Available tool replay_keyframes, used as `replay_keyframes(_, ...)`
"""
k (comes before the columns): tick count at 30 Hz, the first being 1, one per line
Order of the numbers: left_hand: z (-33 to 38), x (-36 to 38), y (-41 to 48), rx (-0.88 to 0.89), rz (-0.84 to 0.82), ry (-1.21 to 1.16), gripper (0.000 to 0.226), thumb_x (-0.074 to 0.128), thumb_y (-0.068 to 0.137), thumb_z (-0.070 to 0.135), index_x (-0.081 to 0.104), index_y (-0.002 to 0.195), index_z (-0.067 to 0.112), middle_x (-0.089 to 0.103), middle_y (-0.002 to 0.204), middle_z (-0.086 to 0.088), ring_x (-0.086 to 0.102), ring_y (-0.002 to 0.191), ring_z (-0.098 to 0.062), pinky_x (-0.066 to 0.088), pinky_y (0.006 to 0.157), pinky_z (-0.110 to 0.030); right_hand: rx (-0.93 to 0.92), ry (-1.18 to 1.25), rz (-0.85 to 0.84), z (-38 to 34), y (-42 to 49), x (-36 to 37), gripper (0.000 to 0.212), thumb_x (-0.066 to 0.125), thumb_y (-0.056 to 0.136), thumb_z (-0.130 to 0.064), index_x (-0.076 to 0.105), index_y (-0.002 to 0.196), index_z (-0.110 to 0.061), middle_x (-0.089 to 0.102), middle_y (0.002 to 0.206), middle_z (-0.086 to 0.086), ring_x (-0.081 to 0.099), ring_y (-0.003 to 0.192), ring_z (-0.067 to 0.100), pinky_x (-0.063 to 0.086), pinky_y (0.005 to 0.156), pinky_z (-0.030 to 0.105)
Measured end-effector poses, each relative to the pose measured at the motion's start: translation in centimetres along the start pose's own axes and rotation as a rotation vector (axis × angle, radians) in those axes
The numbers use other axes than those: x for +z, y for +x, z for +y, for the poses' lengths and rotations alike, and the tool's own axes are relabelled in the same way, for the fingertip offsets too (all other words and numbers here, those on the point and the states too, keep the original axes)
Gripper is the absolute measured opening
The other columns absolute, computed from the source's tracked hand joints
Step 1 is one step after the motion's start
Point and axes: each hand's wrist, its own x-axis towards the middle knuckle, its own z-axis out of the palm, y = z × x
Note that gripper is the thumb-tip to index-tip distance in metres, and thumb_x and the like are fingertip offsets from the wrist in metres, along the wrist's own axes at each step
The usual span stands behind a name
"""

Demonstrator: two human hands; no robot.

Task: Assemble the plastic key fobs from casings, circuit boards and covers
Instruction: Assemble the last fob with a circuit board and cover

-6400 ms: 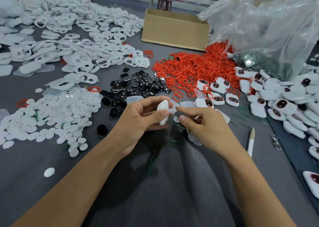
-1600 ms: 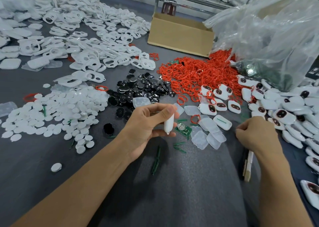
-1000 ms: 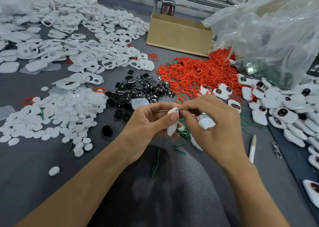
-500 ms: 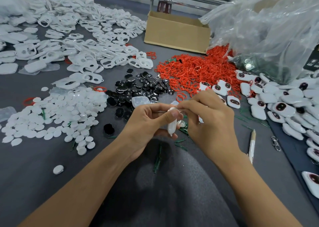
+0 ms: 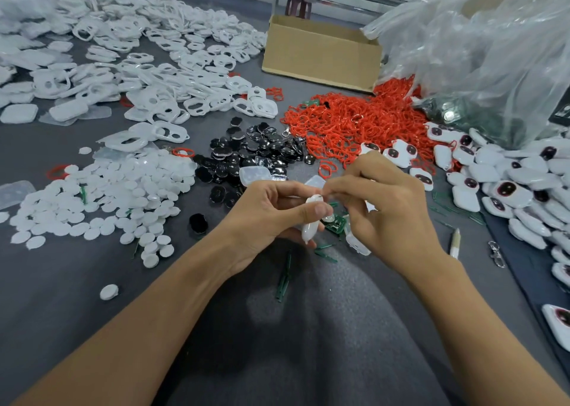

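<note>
Head view: the left hand [image 5: 271,217] grips a white oval plastic casing [image 5: 311,222] edge-on between thumb and curled fingers, held just above the grey counter [image 5: 61,282] in front of the person. The right hand [image 5: 385,208] has thumb and forefinger pinched together on the casing's upper tip; whether a small part lies between them is too small to tell. Directly beneath, a small green circuit board [image 5: 335,223] lies on the counter, not fitted into anything. Assessment: the unit in hand is mid-assembly, and the edge-on view does not show whether it is closed up. Work completed: a large heap of finished white fobs with dark red windows [image 5: 505,189] lies at the right. Work outstanding is considerable: a wide spread of white casing frames [image 5: 172,78] at the far left, a pile of white round plastic discs [image 5: 117,195], a cluster of glossy black oval covers [image 5: 256,155] and a mound of red rubber rings [image 5: 348,121] all await use. A clear plastic bag [image 5: 493,50] at the far right holds further green boards. A brown cardboard box [image 5: 320,53] stands behind the rings; its contents are hidden.
</note>
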Motion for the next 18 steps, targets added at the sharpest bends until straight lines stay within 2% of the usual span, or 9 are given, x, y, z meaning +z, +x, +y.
replay_keyframes(6, 0.2, -0.3, 0.0, -0.022, -0.06, 0.022, 0.047, 0.083, 0.06, 0.03, 0.071, 0.098, 0.004, 0.072, 0.098, -0.022, 0.067, 0.073, -0.02, 0.057, 0.057, -0.031, -0.011, 0.059, -0.031, 0.4, 0.0, -0.3, 0.02, 0.06, 0.08, 0.011, 0.074, 0.08, -0.003, 0.057, 0.07, 0.01, 0.052, 0.066, 0.027, 0.039, 0.061, 0.03)
replay_keyframes(8, 0.2, -0.4, 0.0, -0.032, -0.094, 0.032, 0.034, 0.085, 0.066, 0.022, 0.073, 0.095, 0.007, 0.072, 0.097, -0.021, 0.067, 0.073, -0.02, 0.057, 0.056, -0.03, -0.008, 0.078, -0.054, 0.4, 0.1, -0.5, 0.021, 0.06, 0.08, 0.011, 0.074, 0.08, -0.004, 0.058, 0.071, 0.009, 0.052, 0.067, 0.025, 0.038, 0.063, 0.026)
replay_keyframes(10, 0.1, -0.6, 0.0, -0.04, -0.115, 0.011, 0.02, 0.075, 0.072, 0.018, 0.075, 0.091, 0.011, 0.073, 0.095, -0.017, 0.067, 0.074, -0.021, 0.056, 0.056, -0.03, -0.009, 0.086, -0.072, 0.4, 0.1, -0.7, 0.021, 0.062, 0.078, 0.013, 0.075, 0.08, -0.004, 0.058, 0.071, 0.01, 0.053, 0.067, 0.025, 0.039, 0.063, 0.026)
replay_keyframes(14, 0.3, -0.7, -0.1, -0.049, -0.151, -0.012, 0.026, 0.076, 0.069, 0.025, 0.076, 0.092, 0.013, 0.074, 0.095, -0.012, 0.068, 0.076, -0.02, 0.057, 0.057, -0.03, -0.008, 0.098, -0.097, 0.4, 0.2, -1.1, 0.026, 0.063, 0.075, 0.018, 0.074, 0.08, -0.005, 0.057, 0.071, 0.011, 0.052, 0.067, 0.024, 0.039, 0.063, 0.026)
replay_keyframes(18, 0.4, -0.8, -0.1, -0.042, -0.181, 0.006, 0.02, 0.077, 0.072, 0.022, 0.077, 0.091, 0.018, 0.075, 0.093, -0.008, 0.069, 0.075, -0.017, 0.056, 0.056, -0.027, -0.002, 0.104, -0.114, 0.3, 0.3, -1.2, 0.026, 0.063, 0.075, 0.018, 0.075, 0.079, -0.005, 0.058, 0.071, 0.012, 0.052, 0.068, 0.024, 0.039, 0.063, 0.025)
